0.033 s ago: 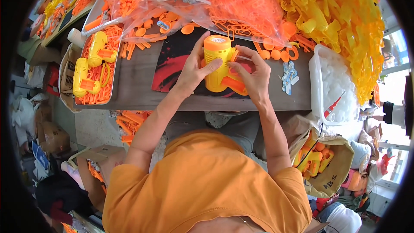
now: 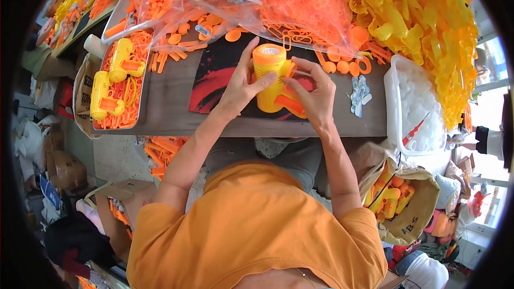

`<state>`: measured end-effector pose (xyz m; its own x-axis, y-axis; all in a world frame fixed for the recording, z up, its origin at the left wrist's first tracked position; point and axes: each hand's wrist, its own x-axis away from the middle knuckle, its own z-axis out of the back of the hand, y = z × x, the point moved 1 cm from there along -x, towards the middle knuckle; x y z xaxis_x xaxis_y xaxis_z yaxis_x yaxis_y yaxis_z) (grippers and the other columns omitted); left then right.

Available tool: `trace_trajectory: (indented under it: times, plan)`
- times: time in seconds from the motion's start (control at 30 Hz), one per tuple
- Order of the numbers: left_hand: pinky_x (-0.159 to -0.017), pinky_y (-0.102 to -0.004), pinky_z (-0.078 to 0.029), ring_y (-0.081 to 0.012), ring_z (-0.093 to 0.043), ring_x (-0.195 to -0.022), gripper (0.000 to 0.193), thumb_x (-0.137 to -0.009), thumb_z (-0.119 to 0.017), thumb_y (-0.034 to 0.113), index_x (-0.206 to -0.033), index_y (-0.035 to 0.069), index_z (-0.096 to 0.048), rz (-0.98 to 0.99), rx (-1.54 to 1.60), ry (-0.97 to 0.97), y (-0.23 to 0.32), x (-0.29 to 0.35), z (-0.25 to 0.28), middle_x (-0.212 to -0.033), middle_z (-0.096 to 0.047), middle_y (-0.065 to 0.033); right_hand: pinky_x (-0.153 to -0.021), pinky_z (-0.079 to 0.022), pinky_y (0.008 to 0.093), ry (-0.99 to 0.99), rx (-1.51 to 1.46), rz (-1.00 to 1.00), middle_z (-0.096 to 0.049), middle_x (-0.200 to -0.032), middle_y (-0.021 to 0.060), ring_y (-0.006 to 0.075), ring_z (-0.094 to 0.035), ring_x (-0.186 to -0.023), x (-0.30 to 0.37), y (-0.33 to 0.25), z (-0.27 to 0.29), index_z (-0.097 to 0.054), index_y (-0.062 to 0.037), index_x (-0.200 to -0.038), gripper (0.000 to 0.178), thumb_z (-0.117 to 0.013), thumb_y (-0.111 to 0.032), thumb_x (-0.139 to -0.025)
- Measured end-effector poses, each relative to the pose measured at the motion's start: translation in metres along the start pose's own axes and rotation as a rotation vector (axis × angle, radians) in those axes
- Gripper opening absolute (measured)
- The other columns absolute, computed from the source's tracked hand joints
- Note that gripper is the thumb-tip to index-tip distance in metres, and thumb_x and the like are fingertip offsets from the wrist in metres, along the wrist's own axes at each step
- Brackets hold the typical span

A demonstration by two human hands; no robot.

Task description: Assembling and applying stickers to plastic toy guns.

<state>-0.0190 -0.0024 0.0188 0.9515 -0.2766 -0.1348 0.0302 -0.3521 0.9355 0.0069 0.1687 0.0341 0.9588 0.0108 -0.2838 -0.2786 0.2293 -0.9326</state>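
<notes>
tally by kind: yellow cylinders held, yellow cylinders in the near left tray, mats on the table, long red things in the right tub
Held yellow cylinder: 1
Yellow cylinders in near left tray: 2
Black-and-red mat: 1
Long red thing: 1
Total: 5

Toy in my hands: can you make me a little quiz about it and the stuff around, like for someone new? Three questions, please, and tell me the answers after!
1. Where is the left hand's thumb?
A) on the held toy
B) on the mat
C) on a bag

2. True or false: the white tub is on the person's right.

3. How many yellow toys lie in the tray on the left?

Key: 1 A; 2 true; 3 two.
</notes>
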Motion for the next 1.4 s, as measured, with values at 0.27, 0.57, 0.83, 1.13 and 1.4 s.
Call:
trace_trajectory:
  times: [0.27,0.57,0.83,1.13,1.4]
  plan:
    - [-0.092,-0.0301,-0.048,-0.0159,-0.054,-0.108,0.08,-0.073,-0.083,0.011,-0.133,0.007,-0.031,-0.217,-0.155,0.097,-0.018,-0.003,-0.012,-0.119,-0.048,-0.0093,-0.092,-0.049,0.0321,-0.124,-0.255,0.011,-0.057,-0.122,0.0086,0.0187,-0.059,-0.107,0.007,0.018,-0.003,-0.061,0.0003,-0.117,0.034,-0.067,-0.001,-0.084]
    - [-0.09,-0.0272,-0.048,-0.0133,-0.054,-0.104,0.068,-0.075,-0.079,0.006,-0.128,0.007,-0.037,-0.326,-0.092,0.17,-0.026,-0.001,-0.022,-0.114,-0.049,-0.007,-0.103,-0.037,0.0321,-0.092,-0.358,-0.09,-0.048,-0.133,0.0114,0.0187,-0.046,-0.123,0.02,0.016,-0.033,-0.039,0.0018,-0.137,0.041,-0.042,-0.02,-0.103]
    - [-0.086,-0.0291,-0.05,-0.0137,-0.056,-0.1,0.072,-0.076,-0.079,0.015,-0.132,0.004,-0.036,-0.105,-0.201,0.105,0.003,-0.004,-0.009,-0.11,-0.052,-0.007,-0.101,-0.039,0.0286,-0.223,-0.365,-0.238,-0.055,-0.125,0.0073,0.0148,-0.048,-0.12,0.007,0.011,-0.02,-0.043,0.0009,-0.137,0.044,-0.044,-0.027,-0.103]
    - [-0.098,-0.0393,-0.04,-0.0297,-0.053,-0.112,0.094,-0.067,-0.081,0.036,-0.145,0.012,-0.034,-0.249,-1.482,-0.401,0.004,0.004,0.004,-0.122,-0.054,-0.0127,-0.08,-0.045,0.0409,0.158,1.114,0.281,-0.062,-0.098,0.009,0.0257,-0.06,-0.093,-0.07,0.059,-0.024,-0.06,-0.0066,-0.109,0.037,-0.068,-0.033,-0.084]
    - [-0.105,-0.0385,-0.038,-0.0304,-0.048,-0.125,0.068,-0.075,-0.075,0.014,-0.136,0.006,-0.048,-0.092,-1.03,-0.143,0.018,0.049,0.071,-0.135,-0.051,-0.0152,-0.067,-0.047,0.0286,0.13,0.318,0.034,-0.065,-0.083,0.0067,0.0153,-0.062,-0.075,-0.061,0.058,0.006,-0.064,-0.0039,-0.107,0.02,-0.06,-0.015,-0.091]
